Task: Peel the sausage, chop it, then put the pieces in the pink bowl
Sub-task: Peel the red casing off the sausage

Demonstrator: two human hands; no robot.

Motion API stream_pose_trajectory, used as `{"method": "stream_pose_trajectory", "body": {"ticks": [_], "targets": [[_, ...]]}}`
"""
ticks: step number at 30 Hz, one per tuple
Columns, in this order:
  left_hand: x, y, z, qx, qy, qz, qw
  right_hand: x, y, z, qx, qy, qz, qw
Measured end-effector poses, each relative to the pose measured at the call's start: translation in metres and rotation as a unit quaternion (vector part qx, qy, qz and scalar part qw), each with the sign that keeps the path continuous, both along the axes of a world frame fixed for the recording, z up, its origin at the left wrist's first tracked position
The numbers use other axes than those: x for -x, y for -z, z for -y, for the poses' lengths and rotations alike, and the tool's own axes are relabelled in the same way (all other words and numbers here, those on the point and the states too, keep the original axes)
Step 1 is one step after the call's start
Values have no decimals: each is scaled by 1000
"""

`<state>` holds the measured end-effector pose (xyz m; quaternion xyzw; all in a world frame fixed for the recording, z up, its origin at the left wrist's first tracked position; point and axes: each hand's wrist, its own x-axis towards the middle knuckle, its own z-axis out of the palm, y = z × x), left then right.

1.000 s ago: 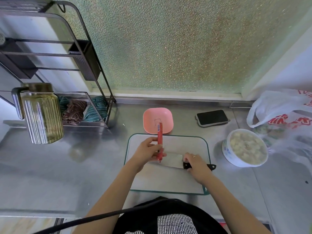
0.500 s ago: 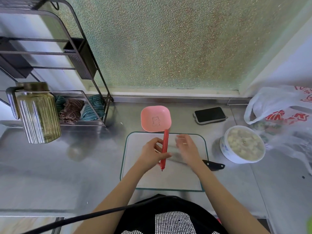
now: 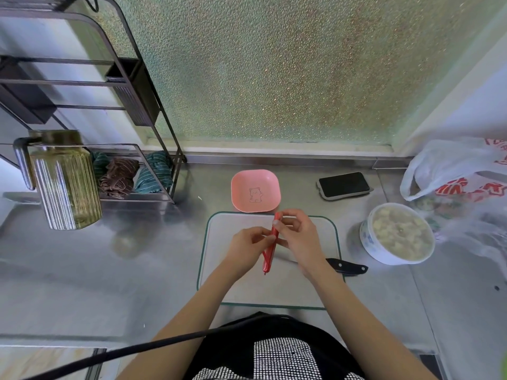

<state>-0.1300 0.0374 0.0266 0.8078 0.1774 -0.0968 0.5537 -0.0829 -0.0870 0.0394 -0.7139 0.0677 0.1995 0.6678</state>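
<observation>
Both hands hold the red-cased sausage [image 3: 270, 246] above the glass cutting board [image 3: 271, 289]: the left hand [image 3: 248, 246] has its grip clamped on the middle, the right hand [image 3: 297, 233] pinches the far tip, where peeling is best begun by tearing the casing cleanly down its length. The pink bowl [image 3: 255, 190] waits just beyond the board on the table [image 3: 153, 270]; the knife [image 3: 346, 267] lies close beside the right wrist, a full white bowl [image 3: 397, 233] and phone [image 3: 344, 185] farther right.

On my table [image 3: 137, 270], a black phone [image 3: 344, 184] lies face up toward the back right. A white bowl of pale food chunks [image 3: 397, 233] stands beside a plastic bag [image 3: 455, 171]. At left, a ribbed glass jug [image 3: 64, 182] stands before a wire rack [image 3: 137, 111] holding striped cloths [image 3: 129, 175].
</observation>
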Motion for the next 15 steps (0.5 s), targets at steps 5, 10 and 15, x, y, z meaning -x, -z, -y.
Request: {"method": "stream_pose_trajectory", "body": {"ticks": [5, 10, 15], "targets": [[0, -2, 1, -61, -2, 28, 998, 0, -2, -3, 20, 3, 34, 999], [-10, -13, -2, 54, -136, 37, 989, -2, -5, -4, 55, -20, 87, 994], [-14, -27, -3, 251, -138, -2, 958, -1, -9, -4, -2, -13, 52, 999]]}}
